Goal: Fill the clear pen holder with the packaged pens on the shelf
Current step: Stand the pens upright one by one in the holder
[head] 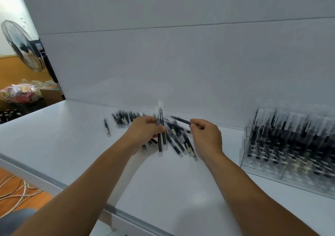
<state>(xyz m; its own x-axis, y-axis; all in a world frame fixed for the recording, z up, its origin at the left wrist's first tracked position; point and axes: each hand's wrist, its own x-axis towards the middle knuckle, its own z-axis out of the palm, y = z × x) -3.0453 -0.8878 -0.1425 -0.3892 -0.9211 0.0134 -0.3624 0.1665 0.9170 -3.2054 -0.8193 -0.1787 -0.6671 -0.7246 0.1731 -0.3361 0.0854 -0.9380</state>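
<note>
**Two hands pick pens from a pile**

Two bare arms reach in from the bottom, and they are the closest things to see. The left hand [143, 132] curls its fingers round a small bunch of pens [160, 143]. Those pens are in clear wrappers. They stick up past the hand and point toward the white back wall [163, 63]. The right hand [206, 138] pinches a single pen [180, 120] by its end. That pen is held almost flat and points to the left. Both hands are close together, but they do not touch.

Under the hands lies the pile of pens [178, 143]. These pens are dark, with clear wrappers, and they lie all mixed up on the white shelf [72, 145], near the back wall. One lone pen [107, 127] lies by itself just left of the pile.

Over on the right stands the clear pen holder [245, 150]. It sits on the same shelf, well apart from the pile. Lots of standing pens [272, 138] fill it in rows. That part is blurry, so I cannot tell if any slot is free.

Off to the left, past the shelf, stands a black fan [21, 45]. Near it sits a plastic bag [20, 93] with red things inside. White cables [16, 190] lie on the wooden floor.
</note>
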